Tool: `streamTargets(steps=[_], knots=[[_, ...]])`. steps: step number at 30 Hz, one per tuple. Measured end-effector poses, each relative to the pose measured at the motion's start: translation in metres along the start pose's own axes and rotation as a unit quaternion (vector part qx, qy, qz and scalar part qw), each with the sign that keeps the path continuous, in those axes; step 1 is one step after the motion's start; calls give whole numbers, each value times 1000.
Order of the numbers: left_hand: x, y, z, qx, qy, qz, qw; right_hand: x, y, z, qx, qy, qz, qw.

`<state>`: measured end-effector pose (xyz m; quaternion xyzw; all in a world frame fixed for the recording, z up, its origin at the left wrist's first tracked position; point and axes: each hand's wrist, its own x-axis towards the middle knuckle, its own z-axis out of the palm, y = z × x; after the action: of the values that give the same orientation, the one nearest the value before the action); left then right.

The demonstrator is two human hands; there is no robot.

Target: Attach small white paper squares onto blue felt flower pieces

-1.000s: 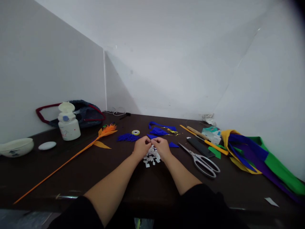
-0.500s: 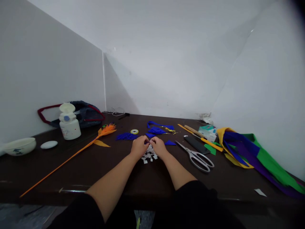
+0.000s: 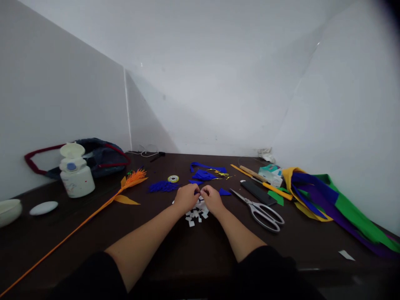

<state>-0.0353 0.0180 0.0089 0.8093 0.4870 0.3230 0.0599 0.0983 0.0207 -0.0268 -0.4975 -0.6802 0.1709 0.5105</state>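
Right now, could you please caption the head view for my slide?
Left hand and right hand, close together by white scraps, between an orange artificial flower and scissors.

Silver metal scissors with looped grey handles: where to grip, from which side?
Probably by the two looped grey handles, from the near right: the silver metal scissors lie flat, handles toward that side, pointed blades aimed far left.

A tiny dark-blue piece [image 3: 196, 193], mostly hidden, showed between the fingers [image 3: 206, 192], above small angular white scraps [image 3: 196, 214] heaped loosely on the dark surface [image 3: 190, 254].
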Motion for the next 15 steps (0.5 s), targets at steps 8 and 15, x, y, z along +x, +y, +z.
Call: streamTargets(steps=[8,15], knots=[[5,-11,-2,-15,-4,77,997,-3,0,5,72,-3,54,996],[12,-32,-2,-61,-14,125,990,-1,-12,8,31,12,77,996]])
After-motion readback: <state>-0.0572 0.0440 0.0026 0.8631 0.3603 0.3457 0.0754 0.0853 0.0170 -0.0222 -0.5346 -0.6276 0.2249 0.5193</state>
